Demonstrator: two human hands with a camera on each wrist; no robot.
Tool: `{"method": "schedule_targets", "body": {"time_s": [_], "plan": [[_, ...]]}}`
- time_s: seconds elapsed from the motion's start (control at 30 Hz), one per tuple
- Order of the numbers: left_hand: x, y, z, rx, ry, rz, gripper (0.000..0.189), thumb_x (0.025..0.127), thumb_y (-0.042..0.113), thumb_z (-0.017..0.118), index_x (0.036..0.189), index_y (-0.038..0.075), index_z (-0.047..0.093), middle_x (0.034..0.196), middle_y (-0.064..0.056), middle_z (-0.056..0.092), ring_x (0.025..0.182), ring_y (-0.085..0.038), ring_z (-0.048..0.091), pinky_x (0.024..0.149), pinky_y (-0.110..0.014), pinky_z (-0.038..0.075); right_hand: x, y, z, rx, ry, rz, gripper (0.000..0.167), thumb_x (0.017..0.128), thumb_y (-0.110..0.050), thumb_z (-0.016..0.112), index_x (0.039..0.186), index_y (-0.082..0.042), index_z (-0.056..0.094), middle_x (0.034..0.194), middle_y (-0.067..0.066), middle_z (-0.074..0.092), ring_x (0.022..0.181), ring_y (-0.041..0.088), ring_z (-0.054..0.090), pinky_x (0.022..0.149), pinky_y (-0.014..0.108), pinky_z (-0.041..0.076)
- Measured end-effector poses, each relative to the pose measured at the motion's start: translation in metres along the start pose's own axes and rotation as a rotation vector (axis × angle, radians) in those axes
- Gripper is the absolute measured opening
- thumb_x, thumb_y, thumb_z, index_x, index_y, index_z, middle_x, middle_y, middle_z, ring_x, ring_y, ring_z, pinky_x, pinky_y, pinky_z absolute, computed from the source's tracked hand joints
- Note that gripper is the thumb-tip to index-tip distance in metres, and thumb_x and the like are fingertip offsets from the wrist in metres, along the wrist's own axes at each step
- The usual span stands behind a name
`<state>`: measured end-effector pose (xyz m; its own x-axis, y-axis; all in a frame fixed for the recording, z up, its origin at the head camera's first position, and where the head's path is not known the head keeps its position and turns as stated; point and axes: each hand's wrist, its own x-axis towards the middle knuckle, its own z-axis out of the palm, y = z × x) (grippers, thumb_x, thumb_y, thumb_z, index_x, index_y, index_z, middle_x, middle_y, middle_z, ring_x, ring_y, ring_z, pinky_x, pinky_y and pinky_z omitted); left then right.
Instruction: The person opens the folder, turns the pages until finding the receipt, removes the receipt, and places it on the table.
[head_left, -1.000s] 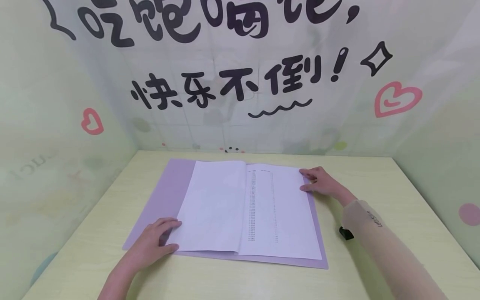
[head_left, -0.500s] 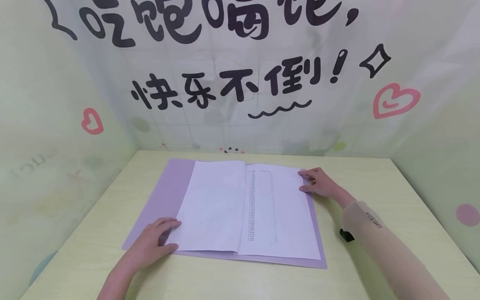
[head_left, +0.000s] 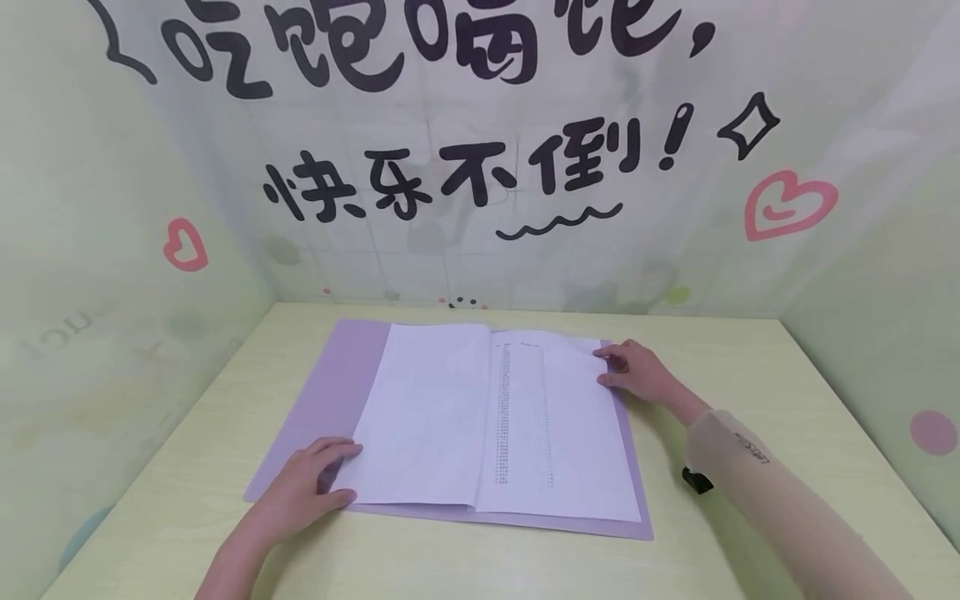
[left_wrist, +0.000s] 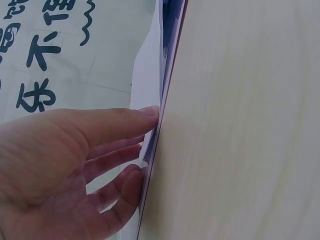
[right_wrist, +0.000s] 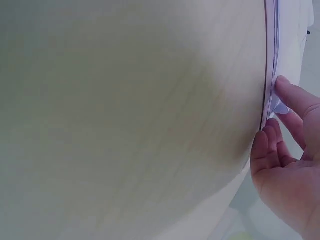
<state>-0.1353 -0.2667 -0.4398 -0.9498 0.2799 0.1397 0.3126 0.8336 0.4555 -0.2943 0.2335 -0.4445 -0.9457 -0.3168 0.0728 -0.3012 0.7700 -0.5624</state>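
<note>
A purple folder [head_left: 322, 400] lies spread open on the table with white sheets in it. The left page [head_left: 420, 408] looks blank; the right page [head_left: 585, 417] carries printed columns. My left hand [head_left: 303, 487] rests on the left page's lower outer edge, thumb and fingers apart, with the folder's edge beside them in the left wrist view. At the upper right corner, my right hand [head_left: 637, 371] touches the right page with thumb and index finger spaced apart. That page's corner bends up slightly, baring the sheet beneath. In the right wrist view the remaining fingers curve near the folder's edge [right_wrist: 265, 110].
The pale wooden table [head_left: 480, 558] runs to a patterned back wall [head_left: 420, 250] with large black lettering. Side walls [head_left: 112, 292] stand left and right. A small black object [head_left: 698, 480] shows beneath the right sleeve [head_left: 780, 492].
My right index finger has drawn slightly inward and the right page's upper corner has buckled, showing a sheet below. My left hand stays in place.
</note>
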Motion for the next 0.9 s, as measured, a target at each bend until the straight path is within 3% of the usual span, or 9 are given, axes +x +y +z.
{"method": "schedule_targets", "body": {"time_s": [0.37,0.73,0.9], "plan": [[0.0,0.0,0.0,0.0,-0.004,-0.009,0.054,0.076,0.018,0.083,0.125,0.008,0.064,0.131,-0.012,0.06,0.119,-0.039,0.055,0.099,-0.058,0.044,-0.001,-0.006,-0.004,0.141,0.094,0.032,0.042,0.086,-0.003,0.071,0.127,-0.004,0.063,0.099,0.016,0.067,0.094,0.027,0.064,0.084,0.032,0.054],[-0.002,-0.001,0.0,0.006,-0.003,-0.011,0.054,0.076,0.019,0.084,0.125,0.009,0.064,0.131,-0.011,0.06,0.118,-0.038,0.056,0.099,-0.057,0.045,-0.001,-0.014,-0.019,0.191,0.095,0.03,0.036,0.088,-0.006,0.071,0.124,-0.006,0.067,0.112,0.018,0.07,0.094,0.017,0.063,0.077,0.014,0.05],[-0.001,-0.001,0.0,0.011,0.0,-0.008,0.054,0.076,0.018,0.083,0.125,0.009,0.065,0.131,-0.012,0.061,0.118,-0.038,0.056,0.098,-0.057,0.045,0.0,-0.018,-0.025,0.192,0.077,0.024,0.034,0.089,-0.005,0.07,0.123,-0.005,0.068,0.11,0.018,0.071,0.094,0.022,0.064,0.076,0.015,0.051]]}}
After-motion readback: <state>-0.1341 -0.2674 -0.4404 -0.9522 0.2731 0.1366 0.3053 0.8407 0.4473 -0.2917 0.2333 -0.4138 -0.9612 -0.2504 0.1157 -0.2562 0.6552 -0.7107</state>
